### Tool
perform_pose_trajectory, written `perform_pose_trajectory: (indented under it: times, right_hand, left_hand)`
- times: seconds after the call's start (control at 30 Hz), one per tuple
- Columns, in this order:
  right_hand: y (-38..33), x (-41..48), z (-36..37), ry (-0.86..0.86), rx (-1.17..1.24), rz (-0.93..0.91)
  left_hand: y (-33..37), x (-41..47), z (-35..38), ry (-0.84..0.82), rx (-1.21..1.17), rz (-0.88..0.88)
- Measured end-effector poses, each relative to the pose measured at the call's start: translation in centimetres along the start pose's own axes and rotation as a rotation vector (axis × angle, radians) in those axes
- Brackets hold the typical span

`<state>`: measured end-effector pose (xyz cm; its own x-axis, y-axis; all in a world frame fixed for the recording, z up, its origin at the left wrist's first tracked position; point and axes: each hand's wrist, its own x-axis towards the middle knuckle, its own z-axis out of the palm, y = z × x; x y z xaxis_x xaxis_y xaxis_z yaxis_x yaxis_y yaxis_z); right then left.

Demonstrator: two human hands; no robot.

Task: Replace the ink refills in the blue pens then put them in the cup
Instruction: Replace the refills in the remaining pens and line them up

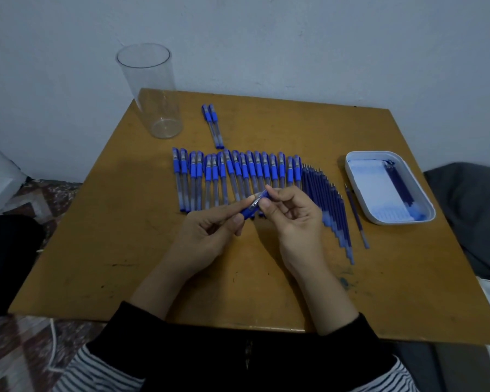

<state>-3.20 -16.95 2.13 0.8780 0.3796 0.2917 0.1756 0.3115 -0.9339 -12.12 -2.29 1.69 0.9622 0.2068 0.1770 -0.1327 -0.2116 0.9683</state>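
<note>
Between my hands, blue pen (251, 209). My left hand (210, 236) pinches one end, my right hand (292, 219) pinches other, likely to pull it open. Row of refills (327, 203) lies just beside right hand, easy reach. Clear cup (150, 91) far past left hand, no pens inside.

Wooden table (125, 250), grey cloth (470, 216) beside it

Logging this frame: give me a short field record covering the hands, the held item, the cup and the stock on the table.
left hand: grips blue pen
right hand: pinches the same pen
cup: clear, upright, back left of table, no pens inside
pen row: side by side, mid-table
two pens: apart, near the cup
refills: fanned row right of the pens
single refill: lies apart, beside tray
tray: white, far right, some refills inside
</note>
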Motion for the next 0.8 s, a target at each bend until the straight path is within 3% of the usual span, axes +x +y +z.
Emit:
perform_pose_trajectory:
  times: [0.3, 0.6, 0.8]
  right_hand:
    - [0.0, 0.6, -0.2, 0.024, 0.025, 0.0]
    - [-0.9, 0.5, -0.3, 0.126, 0.089, 0.077]
    - [-1.4, -0.6, -1.7, 0.106, -0.19, 0.111]
  left_hand:
    - [-0.1, -0.1, 0.3, -0.055, -0.001, 0.038]
    - [-0.1, -0.3, 0.6, 0.071, -0.007, 0.066]
    - [0.1, -0.5, 0.8, 0.2, 0.038, 0.106]
